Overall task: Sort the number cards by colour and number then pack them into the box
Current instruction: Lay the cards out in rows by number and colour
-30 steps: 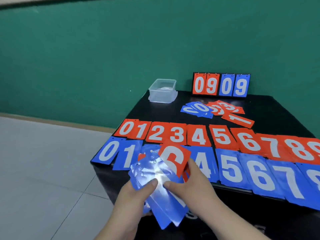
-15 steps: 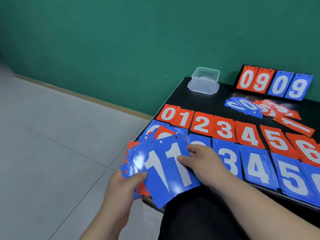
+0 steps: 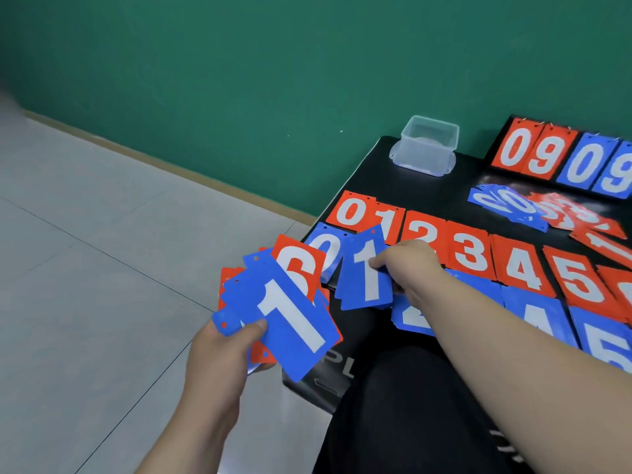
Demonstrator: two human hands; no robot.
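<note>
Left hand [image 3: 219,350] grips a fanned stack of cards [image 3: 290,326], blue 1 on top and red 6 behind, off the table's near-left corner, while right hand [image 3: 408,265] pinches a single blue 1 card [image 3: 364,271] above the blue row [image 3: 533,316], the clear box [image 3: 425,145] well apart at the table's [image 3: 376,172] back edge.

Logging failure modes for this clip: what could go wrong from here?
1. The left hand holds a loose fan of cards near one end, out over the floor; if the grip slackens, some could slide off and fall.
2. The right hand pinches a blue 1 card above the blue row at the table's near edge, and its forearm passes over that row; setting the card down could nudge the blue 2 card askew or off the edge.
</note>
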